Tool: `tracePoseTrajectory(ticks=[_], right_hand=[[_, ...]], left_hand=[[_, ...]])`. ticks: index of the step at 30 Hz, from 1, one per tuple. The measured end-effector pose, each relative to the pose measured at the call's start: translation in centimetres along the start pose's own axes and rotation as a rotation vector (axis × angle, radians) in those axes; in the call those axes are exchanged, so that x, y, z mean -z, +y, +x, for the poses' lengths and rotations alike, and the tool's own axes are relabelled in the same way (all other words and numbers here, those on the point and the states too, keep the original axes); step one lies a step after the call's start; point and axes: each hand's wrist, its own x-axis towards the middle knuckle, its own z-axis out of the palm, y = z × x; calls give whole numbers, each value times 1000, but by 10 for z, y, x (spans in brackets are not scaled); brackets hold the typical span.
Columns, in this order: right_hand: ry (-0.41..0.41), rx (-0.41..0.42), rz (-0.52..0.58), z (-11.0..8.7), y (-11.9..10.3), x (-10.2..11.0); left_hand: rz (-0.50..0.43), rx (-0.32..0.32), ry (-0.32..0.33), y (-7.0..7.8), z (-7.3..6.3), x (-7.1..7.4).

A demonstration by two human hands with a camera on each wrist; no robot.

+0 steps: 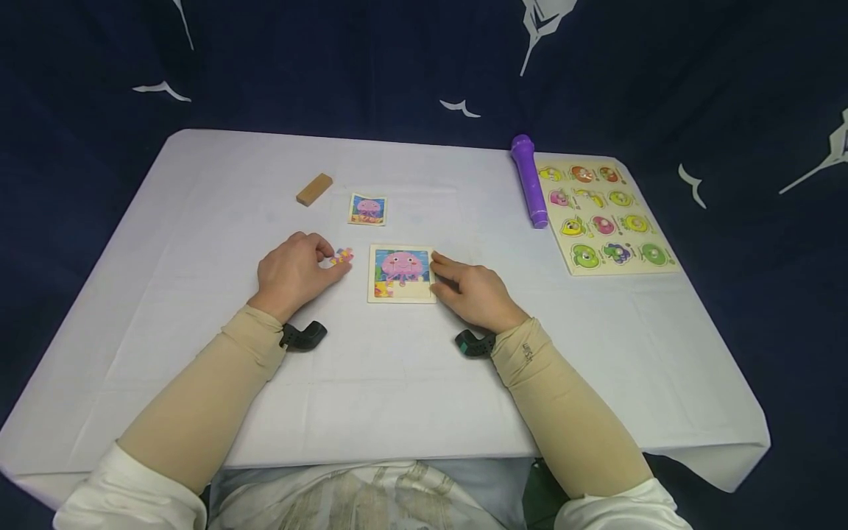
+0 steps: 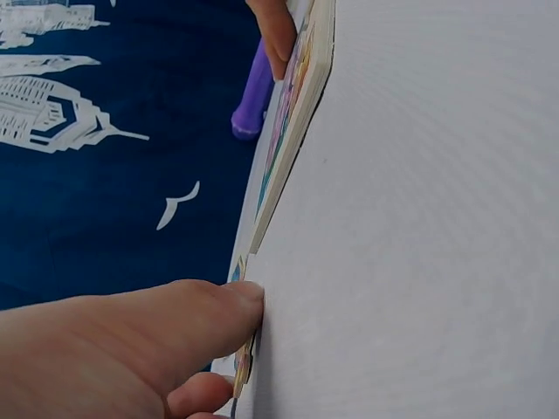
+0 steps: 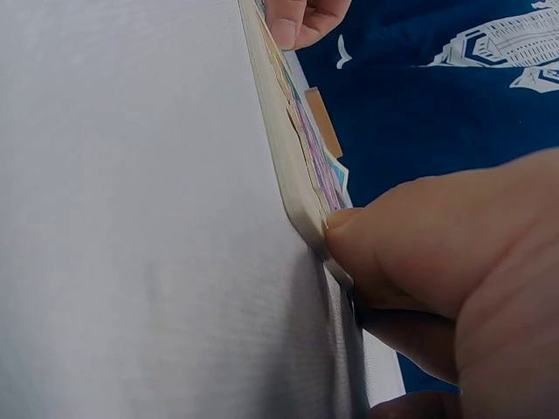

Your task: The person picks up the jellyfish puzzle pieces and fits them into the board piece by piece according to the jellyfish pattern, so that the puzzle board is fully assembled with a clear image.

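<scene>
My left hand (image 1: 291, 272) pinches a small pink-and-yellow jigsaw piece (image 1: 342, 256) between thumb and fingers, close over the white cloth. In the left wrist view the thumb covers part of that piece (image 2: 244, 367). To its right lies a square jigsaw board (image 1: 401, 299) with a pink jellyfish on blue; its lower strip shows bare board except for a yellow-orange piece (image 1: 383, 289) in the lower left corner. My right hand (image 1: 478, 294) holds the board's right edge with thumb and fingers. In the right wrist view the thumb sits on the edge of the board (image 3: 288, 188).
Behind the board lie a small jellyfish picture card (image 1: 368, 210) and a wooden block (image 1: 314, 190). At the back right, a purple microphone-shaped stick (image 1: 529, 180) lies beside a large fruit-picture board (image 1: 623, 266). A white cloth (image 1: 397, 390) covers the table.
</scene>
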Motion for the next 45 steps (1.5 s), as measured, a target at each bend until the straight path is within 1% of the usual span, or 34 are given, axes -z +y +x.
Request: tracePoseTrajectory(ticks=[4, 7, 15, 22, 29, 33, 36, 39, 45], right_hand=[[0, -1, -4, 0, 0, 0], [2, 4, -4, 0, 0, 0], [1, 9, 9, 0, -2, 1], [3, 9, 14, 0, -2, 1], [1, 6, 14, 0, -1, 0], [2, 11, 13, 0, -1, 0], [3, 16, 11, 0, 0, 0], [2, 17, 12, -1, 0, 1], [2, 17, 10, -1, 1, 1]], left_hand=[[-36, -1, -24, 0, 1, 0], [-67, -12, -29, 1, 1, -1], [-115, -61, -5, 2, 0, -3], [-150, -57, 7, 3, 0, -2], [-196, -46, 57, 3, 1, -3], [-234, -46, 64, 4, 1, -4], [-273, -42, 48, 6, 1, -5], [-316, -40, 17, 11, -2, -5], [-348, -81, -44, 27, -11, -7]])
